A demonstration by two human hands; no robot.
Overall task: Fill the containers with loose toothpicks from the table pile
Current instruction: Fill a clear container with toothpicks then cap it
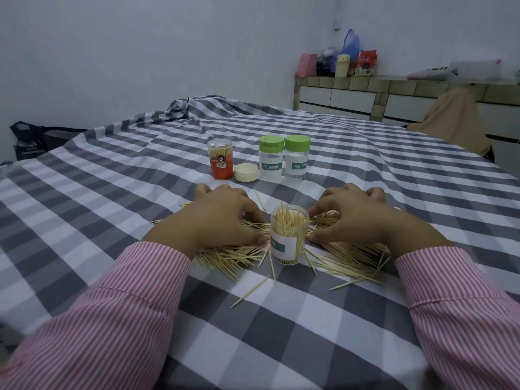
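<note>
An open clear container [288, 240] stands upright in the middle, full of toothpicks. Loose toothpicks [349, 257] lie in a pile on both sides of it. My left hand [222, 218] rests on the pile left of the container, fingers curled down onto toothpicks. My right hand [351, 218] rests on the pile to the right, its fingertips bent onto the sticks near the container. Behind stand an orange-labelled container [221, 159] holding toothpicks, its white lid [246, 172] beside it, and two green-capped containers [271, 157] [297, 156] marked TOOTHPICK.
The checked grey and white cloth [281, 319] covers the table. Stray toothpicks [249, 292] lie toward the front. A tiled counter with bags [351, 63] runs along the back right wall, and a tan-draped chair [450, 116] stands at the right edge.
</note>
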